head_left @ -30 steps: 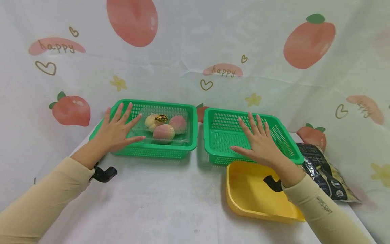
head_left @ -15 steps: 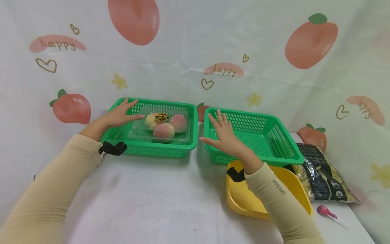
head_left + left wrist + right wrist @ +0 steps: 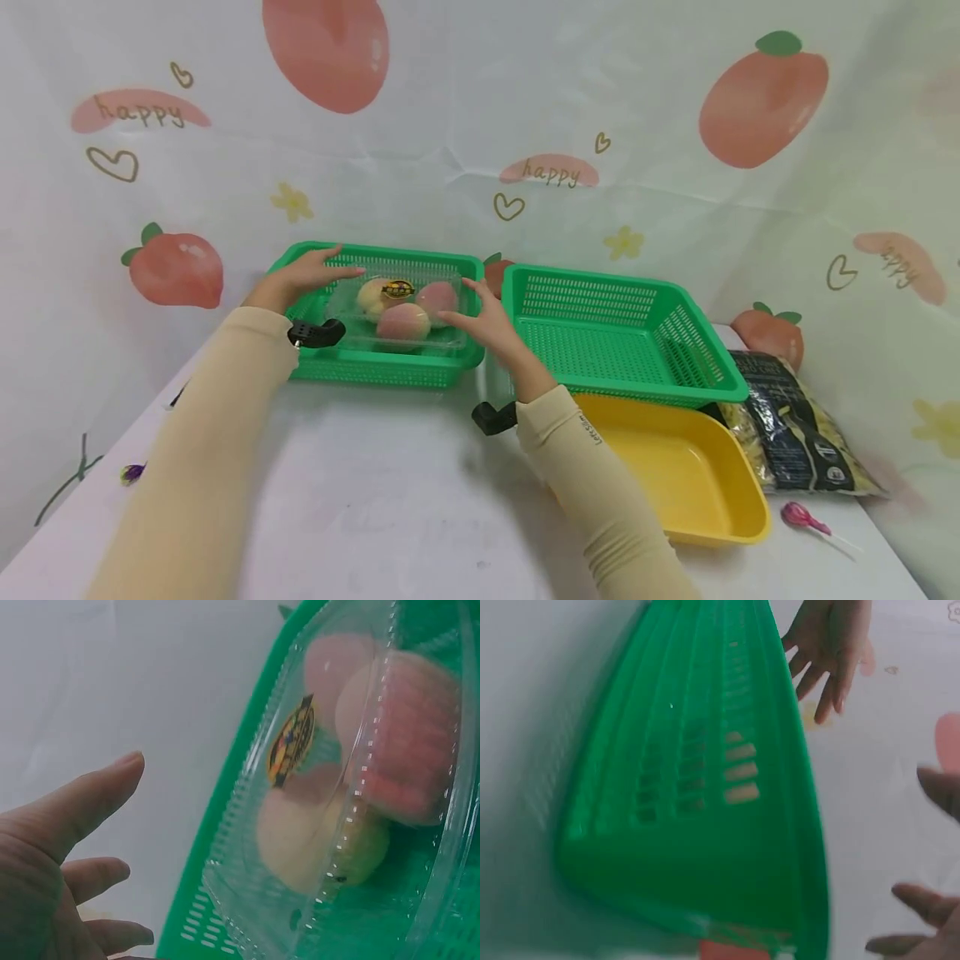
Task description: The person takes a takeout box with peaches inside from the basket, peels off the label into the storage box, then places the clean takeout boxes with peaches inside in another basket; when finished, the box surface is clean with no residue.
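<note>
A clear plastic clamshell box (image 3: pixel 352 321) with several peaches (image 3: pixel 403 323) inside and a black-and-gold label lies in the left green basket (image 3: pixel 367 372). My left hand (image 3: pixel 303 273) hovers over that basket's left side, fingers spread and thumb pointing at the box. Over the basket's right rim is my right hand (image 3: pixel 487 321), its fingers extended toward the box's right side. In the left wrist view the left hand's fingers (image 3: pixel 105 877) stand apart from the box. The right wrist view shows the basket's outer wall (image 3: pixel 682 847), with right-hand fingertips at the right edge.
Another green basket (image 3: pixel 622 389) stands to the right, behind a yellow basin (image 3: pixel 697 475). A dark printed bag (image 3: pixel 802 433) and a pink lollipop (image 3: pixel 802 515) lie at the far right. A purple-wrapped lollipop (image 3: pixel 132 474) is near the left edge.
My right hand has moved left from above the right basket to the left basket's right rim. My left hand has shifted slightly right and farther in, toward the box.
</note>
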Available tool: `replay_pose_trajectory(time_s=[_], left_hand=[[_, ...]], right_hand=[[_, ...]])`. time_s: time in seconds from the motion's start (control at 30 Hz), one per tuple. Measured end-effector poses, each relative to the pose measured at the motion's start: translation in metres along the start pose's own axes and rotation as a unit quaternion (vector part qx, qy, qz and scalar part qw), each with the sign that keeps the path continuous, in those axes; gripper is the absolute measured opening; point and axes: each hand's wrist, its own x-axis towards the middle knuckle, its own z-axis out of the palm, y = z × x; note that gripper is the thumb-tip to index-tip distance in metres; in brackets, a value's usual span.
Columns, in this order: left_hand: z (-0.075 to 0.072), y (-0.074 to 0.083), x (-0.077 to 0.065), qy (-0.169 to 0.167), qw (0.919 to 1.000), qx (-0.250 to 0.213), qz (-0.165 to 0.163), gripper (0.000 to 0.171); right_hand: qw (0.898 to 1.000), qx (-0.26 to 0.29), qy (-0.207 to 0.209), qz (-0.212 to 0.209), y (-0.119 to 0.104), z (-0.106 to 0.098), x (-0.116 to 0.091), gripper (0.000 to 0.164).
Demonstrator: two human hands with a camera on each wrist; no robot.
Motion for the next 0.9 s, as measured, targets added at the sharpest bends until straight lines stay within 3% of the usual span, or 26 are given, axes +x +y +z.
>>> replay_pose_trajectory(time_s=[0.13,0.23,0.4,0.6,0.73,0.9], left_hand=[[0.001,-0.006,0.003,-0.018,0.9989,-0.04,-0.018,0.09],[0.002,-0.016,0.009,-0.024,0.9972,-0.066,-0.024,0.098],[0.01,-0.03,0.016,-0.012,0.9951,-0.09,-0.041,0.095],[0.026,-0.044,0.022,0.001,0.9915,-0.112,-0.068,0.079],[0.029,-0.049,0.023,-0.01,0.9911,-0.117,-0.062,0.074],[0.032,-0.05,0.023,-0.022,0.9857,-0.161,-0.045,0.074]], right_hand=[[0.996,0.054,0.044,0.053,0.005,0.014,0.008,0.079],[0.992,0.079,0.071,0.07,0.012,0.021,0.012,0.076],[0.99,0.086,0.094,0.056,0.027,0.027,0.015,0.059],[0.99,0.07,0.117,0.031,0.033,0.034,0.016,0.061],[0.99,0.067,0.12,0.025,0.034,0.035,0.017,0.062],[0.989,0.062,0.133,0.027,0.036,0.035,0.018,0.062]])
